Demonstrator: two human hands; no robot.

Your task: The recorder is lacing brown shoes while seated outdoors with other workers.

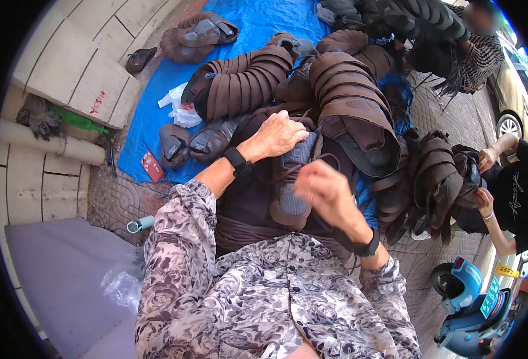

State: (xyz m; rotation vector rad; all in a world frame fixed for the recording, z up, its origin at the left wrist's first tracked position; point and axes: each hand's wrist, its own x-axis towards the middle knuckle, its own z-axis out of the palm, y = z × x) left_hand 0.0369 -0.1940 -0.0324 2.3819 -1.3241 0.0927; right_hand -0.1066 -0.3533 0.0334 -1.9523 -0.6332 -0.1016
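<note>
On my lap lies a brown shoe upper (291,203) with a grey-blue patterned tongue and dark laces. My left hand (274,134) is closed at the far end of it, fingers curled against its edge. Over the laced middle hovers my right hand (326,190), its fingers smeared by motion. Whether a lace is between them cannot be made out. Just beyond, to the right, rests a stack of nested brown uppers (353,107). Another nested stack (243,84) lies farther left, with loose grey-and-brown uppers (210,140) nearer me.
A blue tarp (138,140) spreads under the piles, with a white plastic bag (179,105) and pink phone (151,166) on it. A teal bottle (140,224) lies left. At right, a co-worker's hands (486,179) touch another stack; scooters (476,311) and a car stand beyond.
</note>
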